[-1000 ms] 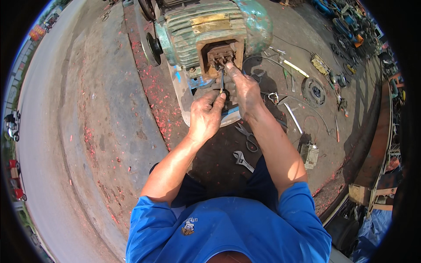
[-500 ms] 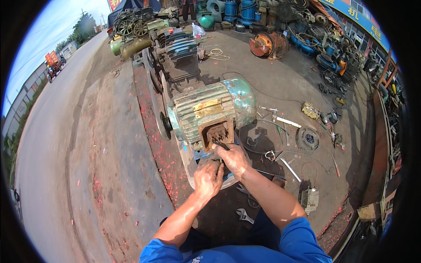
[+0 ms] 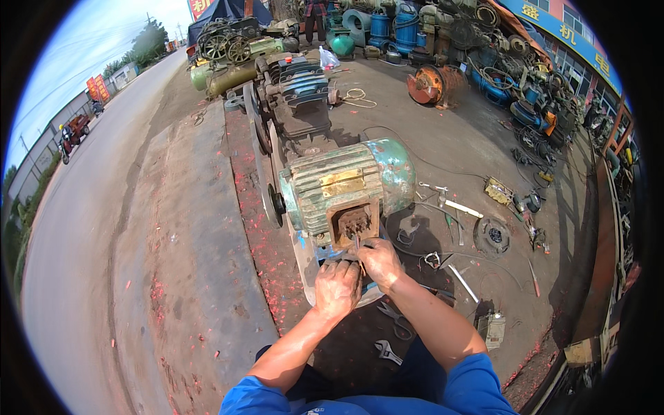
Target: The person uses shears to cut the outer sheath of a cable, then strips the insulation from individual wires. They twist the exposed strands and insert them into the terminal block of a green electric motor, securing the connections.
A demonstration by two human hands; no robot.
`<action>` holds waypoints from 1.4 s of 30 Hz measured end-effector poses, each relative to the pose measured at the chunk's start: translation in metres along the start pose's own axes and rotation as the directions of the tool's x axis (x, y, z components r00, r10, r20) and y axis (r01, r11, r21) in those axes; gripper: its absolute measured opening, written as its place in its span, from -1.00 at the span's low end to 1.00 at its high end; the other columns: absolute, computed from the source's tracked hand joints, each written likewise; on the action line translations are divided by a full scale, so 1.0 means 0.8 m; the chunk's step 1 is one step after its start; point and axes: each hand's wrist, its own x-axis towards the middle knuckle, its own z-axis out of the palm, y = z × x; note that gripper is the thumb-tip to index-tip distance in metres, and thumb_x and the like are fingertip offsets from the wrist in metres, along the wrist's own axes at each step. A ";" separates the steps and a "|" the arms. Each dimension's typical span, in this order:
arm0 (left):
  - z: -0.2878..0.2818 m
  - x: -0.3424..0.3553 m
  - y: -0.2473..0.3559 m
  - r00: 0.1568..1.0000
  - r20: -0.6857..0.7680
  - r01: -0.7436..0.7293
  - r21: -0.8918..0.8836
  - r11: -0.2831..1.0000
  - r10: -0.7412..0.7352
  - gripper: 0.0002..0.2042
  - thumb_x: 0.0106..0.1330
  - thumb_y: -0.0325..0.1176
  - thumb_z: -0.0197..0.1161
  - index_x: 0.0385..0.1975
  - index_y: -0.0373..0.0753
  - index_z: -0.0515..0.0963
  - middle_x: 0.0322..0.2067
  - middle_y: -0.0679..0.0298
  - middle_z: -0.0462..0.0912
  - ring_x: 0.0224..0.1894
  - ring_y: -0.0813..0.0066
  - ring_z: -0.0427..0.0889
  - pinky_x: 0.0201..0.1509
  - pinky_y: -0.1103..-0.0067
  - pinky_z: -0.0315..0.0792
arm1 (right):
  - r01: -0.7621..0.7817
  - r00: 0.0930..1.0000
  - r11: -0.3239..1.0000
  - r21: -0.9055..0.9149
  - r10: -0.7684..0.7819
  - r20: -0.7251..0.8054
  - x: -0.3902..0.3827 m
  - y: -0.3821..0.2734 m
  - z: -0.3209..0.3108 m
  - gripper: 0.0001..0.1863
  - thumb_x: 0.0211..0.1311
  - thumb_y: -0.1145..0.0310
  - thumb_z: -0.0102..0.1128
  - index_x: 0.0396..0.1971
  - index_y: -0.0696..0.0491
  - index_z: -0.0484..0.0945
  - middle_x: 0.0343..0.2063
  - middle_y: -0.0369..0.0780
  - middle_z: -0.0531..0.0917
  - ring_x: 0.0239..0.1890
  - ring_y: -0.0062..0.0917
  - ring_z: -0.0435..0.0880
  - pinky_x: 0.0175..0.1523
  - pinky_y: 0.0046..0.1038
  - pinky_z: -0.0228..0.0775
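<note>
A green, worn electric motor with a ribbed body lies before me, its square rusty terminal box facing me with the lid off. Just below that box my two hands meet. My right hand is closed in a pinch, with a thin, wire-like piece rising by its fingertips. Bent fingers of my left hand are pressed together beside the right hand's fingertips, at the blue-marked base. What the left fingers grip is hidden.
A pulley and belt link the motor to a compressor head. Scissors, an adjustable wrench, a hammer and a round metal part lie on the ground. A red three-wheeler is on the road at left.
My view has shifted, so the scene sits lower and further right. My right fingertips have drawn slightly down from the terminal box. The three-wheeler has come nearer along the road.
</note>
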 end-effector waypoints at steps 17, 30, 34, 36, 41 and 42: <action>-0.003 -0.008 -0.009 0.995 0.094 -0.024 -0.041 0.999 0.028 -0.91 0.03 -0.41 0.33 -0.50 -0.24 0.59 -0.50 0.18 0.54 -0.39 0.13 0.56 -0.33 0.31 0.39 | 0.422 0.891 0.899 -0.118 -0.435 -0.126 -0.022 0.040 0.008 -0.76 0.33 0.31 0.14 -0.25 0.22 0.55 -0.48 0.04 0.62 -0.42 -0.19 0.61 -0.21 -0.28 0.42; -0.012 0.004 -0.021 0.964 -0.217 0.084 -0.296 0.952 -0.153 -0.73 0.18 -0.69 0.17 -0.12 -0.37 0.56 -0.26 0.07 0.61 -0.23 0.12 0.60 -0.16 0.40 0.50 | 0.185 0.967 0.942 0.281 -0.225 0.117 -0.028 0.033 -0.021 -0.80 0.35 0.46 0.10 -0.13 0.22 0.60 -0.49 -0.24 0.69 -0.42 -0.65 0.63 -0.28 -0.56 0.46; 0.000 0.011 -0.021 0.982 -0.187 -0.046 -0.094 0.995 0.028 -0.58 0.01 -0.66 0.27 -0.06 -0.20 0.61 -0.14 0.17 0.60 -0.17 0.17 0.57 -0.11 0.36 0.49 | 0.201 0.975 0.957 0.210 -0.216 0.050 -0.040 0.026 -0.024 -0.82 0.33 0.44 0.16 -0.18 0.23 0.58 -0.50 -0.25 0.66 -0.48 -0.66 0.56 -0.33 -0.58 0.39; -0.001 0.025 -0.015 0.969 -0.195 -0.134 0.107 0.985 0.152 -0.58 0.00 -0.60 0.34 -0.09 -0.10 0.64 -0.09 0.22 0.62 -0.14 0.29 0.51 -0.05 0.42 0.40 | 0.224 0.971 0.955 0.194 -0.235 0.038 -0.043 0.030 -0.028 -0.83 0.31 0.44 0.17 -0.21 0.22 0.59 -0.51 -0.26 0.65 -0.49 -0.68 0.55 -0.36 -0.59 0.39; 0.012 0.035 -0.020 0.959 -0.214 -0.171 0.096 0.981 0.188 -0.61 -0.04 -0.44 0.44 -0.12 -0.04 0.66 -0.12 0.39 0.62 -0.13 0.31 0.49 -0.04 0.43 0.35 | 0.145 0.976 0.951 0.274 -0.183 0.116 -0.051 0.019 -0.043 -0.85 0.27 0.43 0.20 -0.26 0.20 0.60 -0.51 -0.28 0.65 -0.49 -0.73 0.52 -0.37 -0.60 0.40; 0.016 0.035 -0.023 0.954 -0.224 -0.180 0.096 0.979 0.197 -0.60 -0.05 -0.40 0.45 -0.12 -0.02 0.66 -0.13 0.40 0.60 -0.12 0.33 0.49 -0.05 0.42 0.34 | 0.164 0.973 0.950 0.266 -0.201 0.115 -0.051 0.020 -0.044 -0.85 0.27 0.42 0.21 -0.28 0.19 0.60 -0.52 -0.29 0.65 -0.49 -0.73 0.52 -0.37 -0.60 0.40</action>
